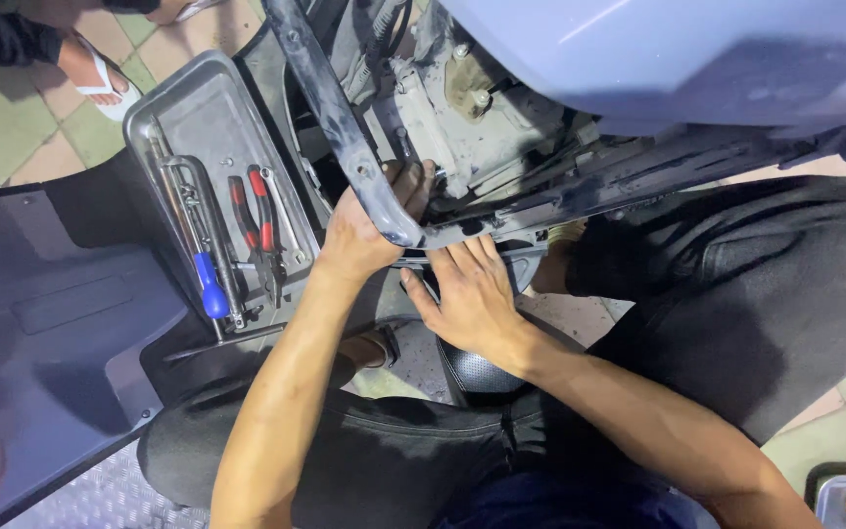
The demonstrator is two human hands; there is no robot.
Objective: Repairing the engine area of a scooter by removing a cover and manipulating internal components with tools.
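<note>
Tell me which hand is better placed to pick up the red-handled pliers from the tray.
Left, likely. The left hand grips the dark frame bar right beside the metal tray holding the pliers; the right hand lies farther away.

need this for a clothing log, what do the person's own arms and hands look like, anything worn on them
Both arms are bare from hand to above the elbow: no sleeves show in the head view. The left hand and right hand wear no gloves, and no ring, watch or wristband can be seen. Parts of the left hand's fingers are hidden behind the dark frame bar. Dark trousers show below the arms.
</note>
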